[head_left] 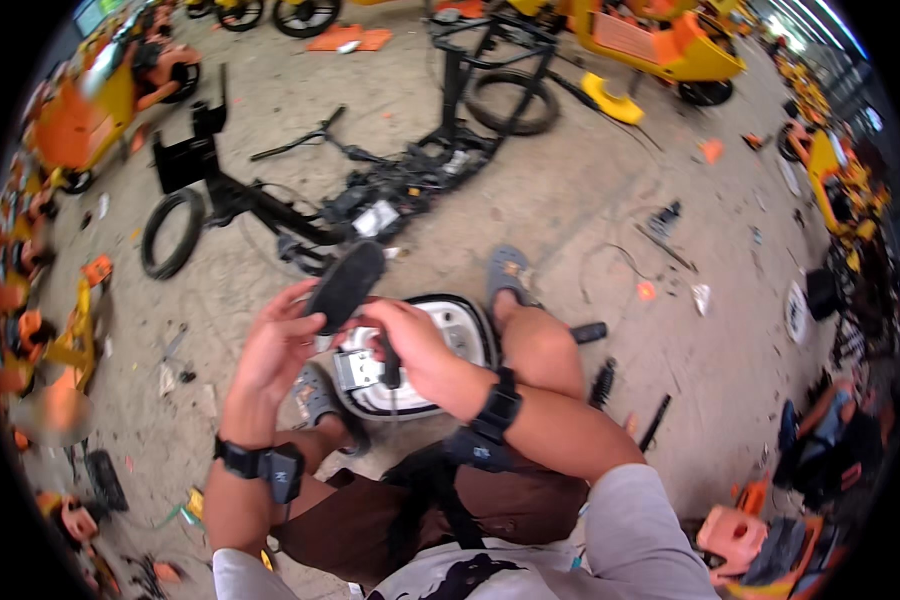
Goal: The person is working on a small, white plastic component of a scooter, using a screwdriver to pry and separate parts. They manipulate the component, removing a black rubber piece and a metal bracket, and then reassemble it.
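A flat black oblong pad with rounded ends is raised between my hands. My left hand grips its near left edge, thumb on top and fingers behind. My right hand is closed round a black-handled screwdriver, its thin shaft pointing down toward me. The right fingers come close to the pad's lower edge; whether they touch it I cannot tell. Beneath both hands, on the floor between my feet, lies a white oval part with a black rim, like an upturned seat. A metal plate sits on its left side.
Ahead lies a stripped black scooter frame with wires and a loose tyre. Yellow and orange scooters stand around. Black cylindrical parts are by my right leg. Another person is at the far right.
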Demonstrator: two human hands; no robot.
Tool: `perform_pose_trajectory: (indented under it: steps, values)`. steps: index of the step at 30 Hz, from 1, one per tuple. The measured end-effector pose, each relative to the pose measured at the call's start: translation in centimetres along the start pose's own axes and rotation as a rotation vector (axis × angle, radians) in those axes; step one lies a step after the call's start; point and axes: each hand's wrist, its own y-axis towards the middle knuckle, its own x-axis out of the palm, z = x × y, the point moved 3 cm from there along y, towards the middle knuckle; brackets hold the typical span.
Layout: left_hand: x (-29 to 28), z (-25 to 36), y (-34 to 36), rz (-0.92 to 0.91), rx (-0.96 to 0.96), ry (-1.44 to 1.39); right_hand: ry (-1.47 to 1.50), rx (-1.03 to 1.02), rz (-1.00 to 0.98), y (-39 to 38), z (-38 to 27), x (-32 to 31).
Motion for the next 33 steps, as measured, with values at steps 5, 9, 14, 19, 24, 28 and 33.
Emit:
perform_pose_trajectory:
  steps: [5,9,14,19,24,28,33]
  values:
    - [-1.0,1.0,-1.8,0.032,0.133,0.206,-0.033,-0.085,0.062,-1.6,-0.2,2.3]
    - [-0.8,1.0,-2.0,0.02,0.228,0.401,-0.135,-0.197,0.103,-2.2,-1.4,2.4]
    - [0.5,1.1,-2.5,0.013,0.293,0.579,-0.279,-0.277,0.038,-2.0,-2.4,1.6]
    - [-0.7,0.0,-1.8,0.014,0.318,0.544,-0.329,-0.316,0.012,-2.5,-2.2,2.4]
    - [-1.0,0.3,-1.4,0.106,0.377,0.663,-0.501,-0.389,-0.04,-2.6,-1.9,2.3]
    - [-1.2,0.3,-1.7,0.144,0.399,0.741,-0.453,-0.376,-0.169,-3.2,-1.9,3.1]
    - [-0.6,1.4,-2.0,0.179,0.358,0.85,-0.467,-0.336,-0.278,-3.5,-3.3,2.8]
